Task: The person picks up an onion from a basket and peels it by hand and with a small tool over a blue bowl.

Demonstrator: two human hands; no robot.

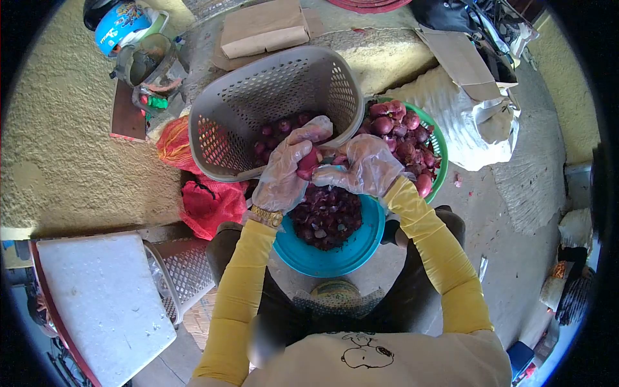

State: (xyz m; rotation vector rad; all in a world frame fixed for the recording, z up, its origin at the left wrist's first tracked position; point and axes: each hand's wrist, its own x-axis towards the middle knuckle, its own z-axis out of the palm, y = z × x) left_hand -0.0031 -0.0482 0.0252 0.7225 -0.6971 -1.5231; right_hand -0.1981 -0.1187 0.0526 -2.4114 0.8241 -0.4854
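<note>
My left hand (287, 164), in a clear plastic glove, is wrapped round a red onion (308, 164). My right hand (367, 166), gloved too, is closed with its fingertips beside that onion; what it pinches, if anything, is hidden. Below both hands sits a blue basin (303, 256) with dark red onion skins (327, 219) in it. A grey perforated laundry basket (225, 109) lies tilted behind my left hand, with several onions (278, 129) at its bottom. To the right, a green basket (443, 151) is heaped with red onions (403, 132).
Red mesh sacks (209, 206) lie left of the grey basket. A white foam box lid (100, 300) and a light plastic basket (187, 277) stand at lower left. Flattened cardboard (264, 29) is at the back, and a white sack (445, 109) lies behind the green basket.
</note>
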